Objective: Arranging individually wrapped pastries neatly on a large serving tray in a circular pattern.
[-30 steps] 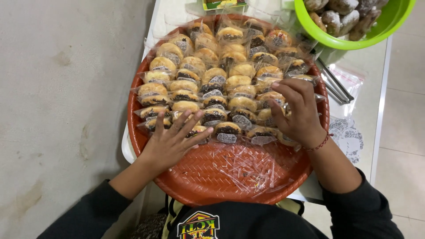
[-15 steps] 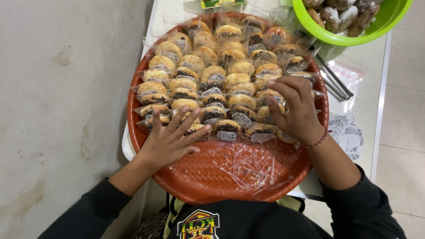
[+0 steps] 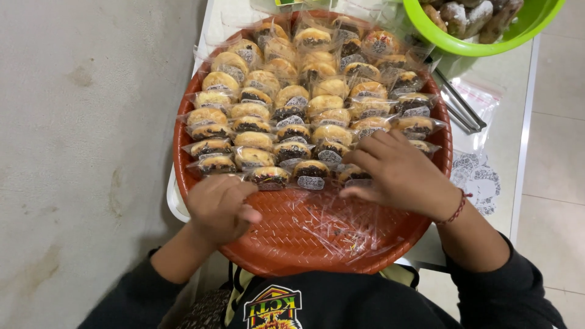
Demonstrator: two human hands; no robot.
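A round red-brown woven tray [image 3: 317, 244] sits in front of me, packed in rows with several filled pastries in clear wrappers [image 3: 292, 116]. My left hand [image 3: 219, 207] rests at the tray's near left, fingers curled, just below the nearest row. My right hand [image 3: 399, 170], with a red cord bracelet at the wrist, lies flat over the wrapped pastries at the near right, fingertips on a wrapper. Clear plastic covers the bare near part of the tray.
A green bowl [image 3: 487, 36] holding sugared pieces stands at the far right. Metal tongs [image 3: 460, 106] lie on a plastic bag beside the tray, on a white table [image 3: 506, 140]. A grey wall [image 3: 85, 152] runs along the left.
My left hand has drawn back from the pastry row and curled its fingers. My right hand has slid left and lower along the near row.
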